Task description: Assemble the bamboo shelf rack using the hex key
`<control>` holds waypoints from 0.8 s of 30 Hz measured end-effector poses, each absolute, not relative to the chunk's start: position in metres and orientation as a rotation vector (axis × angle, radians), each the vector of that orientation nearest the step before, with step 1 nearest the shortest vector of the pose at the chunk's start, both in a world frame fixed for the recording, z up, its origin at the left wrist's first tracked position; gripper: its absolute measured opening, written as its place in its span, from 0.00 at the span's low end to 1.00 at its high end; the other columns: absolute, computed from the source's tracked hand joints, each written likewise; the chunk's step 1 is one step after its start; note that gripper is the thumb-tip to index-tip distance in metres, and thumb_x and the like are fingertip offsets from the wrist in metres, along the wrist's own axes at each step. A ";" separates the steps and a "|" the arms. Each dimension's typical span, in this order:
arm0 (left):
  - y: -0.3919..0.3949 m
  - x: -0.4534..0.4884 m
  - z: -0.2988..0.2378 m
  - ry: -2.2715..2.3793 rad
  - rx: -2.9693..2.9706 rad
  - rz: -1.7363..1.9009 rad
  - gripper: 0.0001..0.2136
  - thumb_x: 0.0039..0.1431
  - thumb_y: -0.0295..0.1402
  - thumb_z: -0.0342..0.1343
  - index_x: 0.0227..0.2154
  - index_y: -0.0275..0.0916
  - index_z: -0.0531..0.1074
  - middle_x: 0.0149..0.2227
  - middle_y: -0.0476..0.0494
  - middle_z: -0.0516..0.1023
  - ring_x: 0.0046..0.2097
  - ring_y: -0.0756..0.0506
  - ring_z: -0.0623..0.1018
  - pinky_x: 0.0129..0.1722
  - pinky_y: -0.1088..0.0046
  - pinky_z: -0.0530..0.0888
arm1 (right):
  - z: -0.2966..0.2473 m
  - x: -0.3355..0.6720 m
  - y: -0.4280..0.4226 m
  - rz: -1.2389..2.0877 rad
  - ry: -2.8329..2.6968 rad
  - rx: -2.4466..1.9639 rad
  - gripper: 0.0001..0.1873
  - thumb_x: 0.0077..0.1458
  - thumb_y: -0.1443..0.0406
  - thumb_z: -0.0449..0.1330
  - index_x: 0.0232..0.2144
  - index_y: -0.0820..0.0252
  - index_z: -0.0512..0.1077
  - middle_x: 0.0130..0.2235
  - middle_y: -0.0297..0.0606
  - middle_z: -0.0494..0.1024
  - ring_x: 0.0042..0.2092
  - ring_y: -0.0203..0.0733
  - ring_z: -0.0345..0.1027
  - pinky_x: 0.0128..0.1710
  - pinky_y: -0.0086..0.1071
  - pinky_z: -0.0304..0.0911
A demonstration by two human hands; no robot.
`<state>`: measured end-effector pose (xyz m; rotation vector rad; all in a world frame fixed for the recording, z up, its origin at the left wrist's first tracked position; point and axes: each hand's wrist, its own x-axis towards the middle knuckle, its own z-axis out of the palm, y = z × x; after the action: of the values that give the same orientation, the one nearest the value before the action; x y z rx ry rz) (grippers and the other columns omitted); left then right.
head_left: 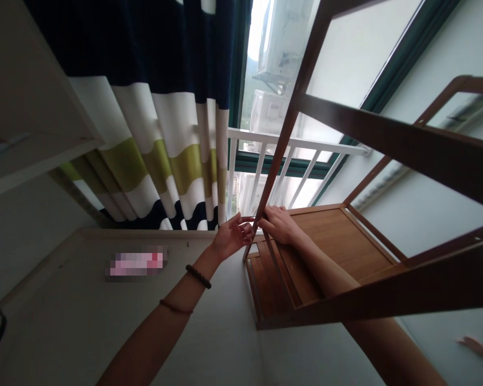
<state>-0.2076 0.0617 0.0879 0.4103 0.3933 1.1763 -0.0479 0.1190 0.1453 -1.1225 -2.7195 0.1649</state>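
Observation:
A brown wooden rack (pixel 326 236) with slatted shelves and long posts stands at a slant on the right side of the view. My right hand (pixel 282 224) reaches between its bars, with the fingers closed against the slanting post near its lower end. On the other side of that post is my left hand (pixel 234 236), palm turned partly up. Its fingers are curled, and the fingertips meet the post. Whether a small item sits between them is too fine to make out. Two dark bracelets circle my left wrist and forearm.
Behind the rack are a window with a white railing (pixel 257 136) and a striped curtain (pixel 173 155). A pale ledge juts in at upper left. A blurred pink item (pixel 136 264) lies on the floor at left, and a black cable (pixel 0 327) curves at the left edge.

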 end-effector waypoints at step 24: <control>0.075 -0.253 0.082 0.862 0.962 1.023 0.11 0.49 0.38 0.59 0.28 0.32 0.74 0.27 0.42 0.72 0.25 0.53 0.68 0.19 0.80 0.62 | 0.148 -0.048 0.117 0.201 -2.730 -1.124 0.07 0.53 0.61 0.48 0.29 0.59 0.61 0.32 0.37 0.69 0.37 0.41 0.60 0.40 0.35 0.50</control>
<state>-0.2529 0.0755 0.0817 0.9619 0.8618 1.0228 -0.0481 0.1168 0.1480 -1.1236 -2.7296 0.2009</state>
